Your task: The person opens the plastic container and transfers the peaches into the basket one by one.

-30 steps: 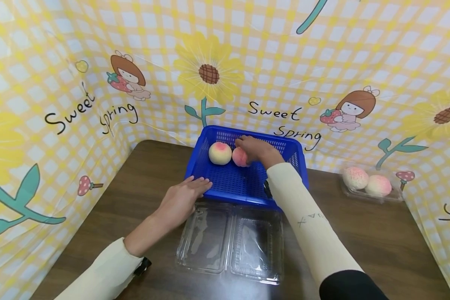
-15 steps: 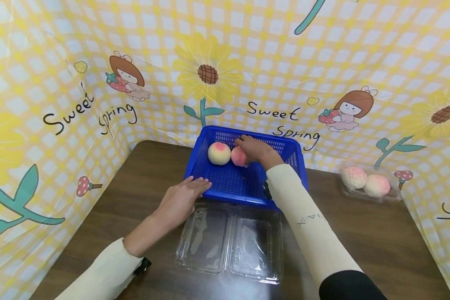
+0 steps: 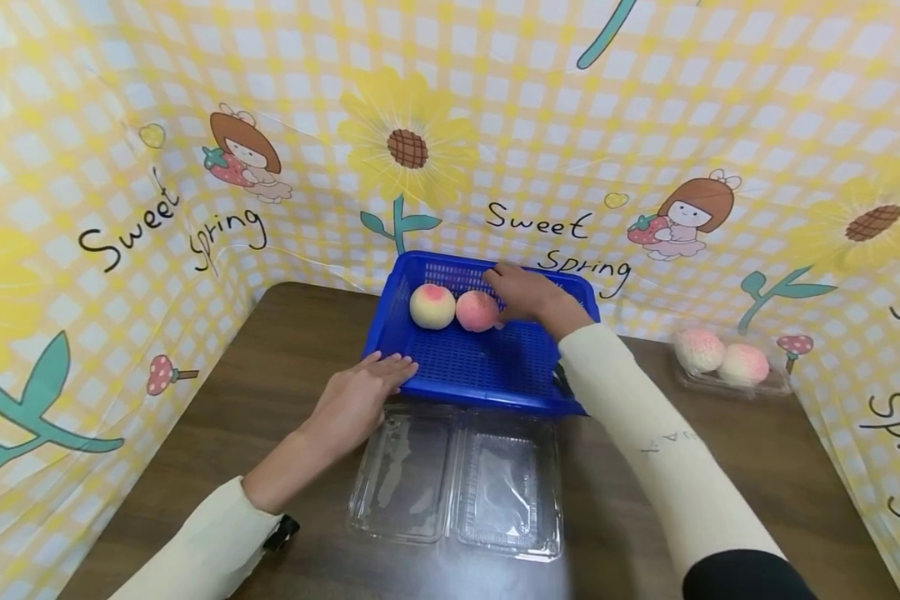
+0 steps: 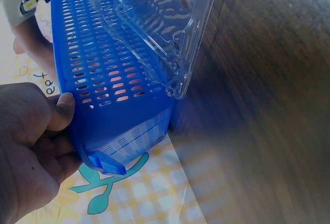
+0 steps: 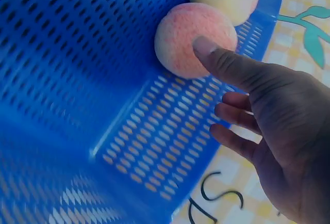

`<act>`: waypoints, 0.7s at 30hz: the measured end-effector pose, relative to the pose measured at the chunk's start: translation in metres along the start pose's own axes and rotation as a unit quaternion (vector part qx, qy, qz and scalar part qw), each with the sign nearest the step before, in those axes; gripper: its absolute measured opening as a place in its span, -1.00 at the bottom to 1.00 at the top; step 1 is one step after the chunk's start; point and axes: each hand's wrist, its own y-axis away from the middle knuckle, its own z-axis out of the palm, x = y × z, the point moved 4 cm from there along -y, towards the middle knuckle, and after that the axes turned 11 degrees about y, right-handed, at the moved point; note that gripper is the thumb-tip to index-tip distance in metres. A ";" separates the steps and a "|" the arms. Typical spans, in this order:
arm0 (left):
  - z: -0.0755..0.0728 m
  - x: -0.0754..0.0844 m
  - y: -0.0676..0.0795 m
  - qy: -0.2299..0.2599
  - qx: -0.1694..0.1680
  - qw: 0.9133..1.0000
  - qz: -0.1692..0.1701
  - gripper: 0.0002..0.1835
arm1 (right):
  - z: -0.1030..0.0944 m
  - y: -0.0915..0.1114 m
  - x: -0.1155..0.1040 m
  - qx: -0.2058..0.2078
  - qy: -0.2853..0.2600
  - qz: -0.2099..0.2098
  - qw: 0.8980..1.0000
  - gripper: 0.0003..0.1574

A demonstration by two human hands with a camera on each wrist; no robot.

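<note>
The left hand is gripping the basket rim at 7 o'clock, steadying it. The right hand, fingers relaxed, is touching the pink peach beside the pale peach.

Head view from above, wrist views close, all sharing blue basket

A bright blue perforated plastic basket holds a cream round peach with a pink blush and a deeper pink round peach. A clear glossy plastic clamshell box lies on the dark brown wood-grain table. The yellow-and-white checked backdrop carries sunflowers, teal leaves, cartoon girls and black lettering. Both sleeves are pale cream.
</note>
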 end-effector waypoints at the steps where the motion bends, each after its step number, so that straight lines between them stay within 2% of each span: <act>1: 0.000 0.000 0.000 0.000 0.000 1.000 -0.001 -0.35 | -0.002 0.006 0.003 0.006 0.007 0.000 1.000 -0.07; 6: 0.000 -0.001 0.002 0.003 -0.001 1.000 0.001 -0.37 | -0.012 0.045 0.016 0.038 0.024 0.005 0.999 -0.11; 11: -0.001 0.000 0.003 0.005 0.003 1.000 -0.002 -0.38 | -0.014 0.098 0.031 0.081 0.022 0.022 0.996 -0.20; 17: 0.000 -0.001 0.001 0.020 0.010 1.000 0.003 -0.42 | -0.002 0.157 0.044 0.154 -0.004 0.080 0.985 -0.41; 21: 0.001 0.003 0.004 0.029 0.009 1.000 -0.004 -0.40 | 0.013 0.192 0.038 0.192 -0.027 0.109 0.975 -0.50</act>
